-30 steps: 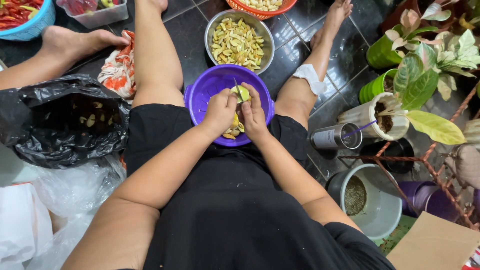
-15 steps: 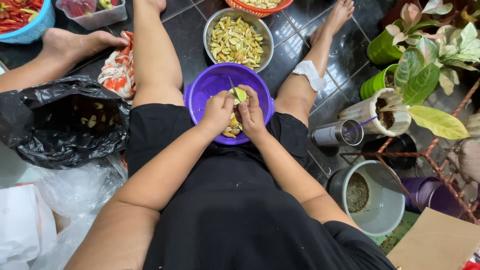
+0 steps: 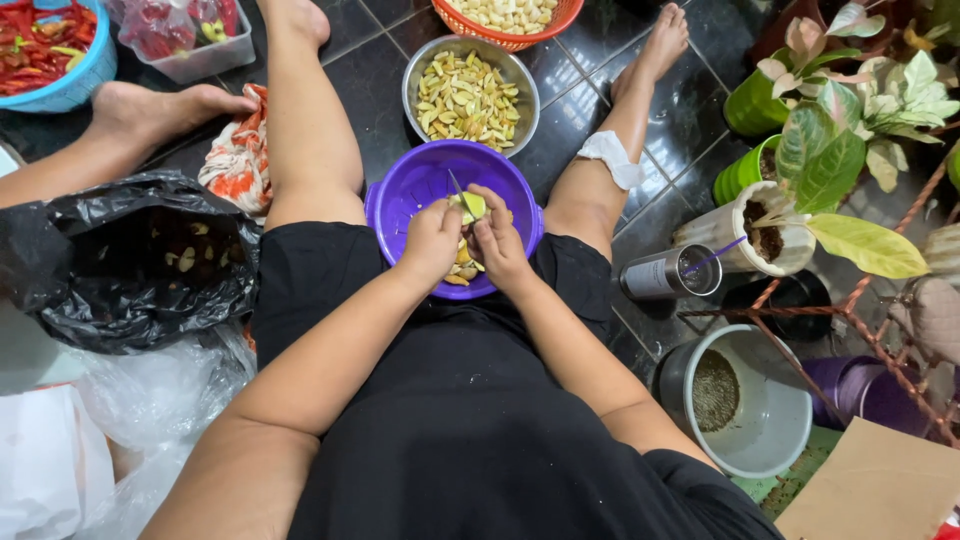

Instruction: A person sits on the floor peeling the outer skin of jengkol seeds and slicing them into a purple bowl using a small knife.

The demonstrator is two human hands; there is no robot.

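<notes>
**Both hands work a small pale piece over the purple bowl**

The left hand point(image 3: 430, 240) is closed around a knife point(image 3: 456, 188) whose thin blade points away, up over the bowl. The right hand point(image 3: 500, 240) pinches a yellow-green piece point(image 3: 472, 205) against the blade. Both hover over the purple bowl point(image 3: 410, 185), which sits on the floor between the person's bare legs and holds more cut pieces.

Just beyond it stands a metal bowl point(image 3: 415, 70) of yellowish slices, and farther off an orange basket point(image 3: 540, 30) of pale pieces. To the left lie a black plastic bag point(image 3: 60, 250) with scraps and another person's foot point(image 3: 150, 105). To the right stand potted plants point(image 3: 840, 130) and a grey bucket point(image 3: 770, 440). Nothing blocks the hands.
</notes>
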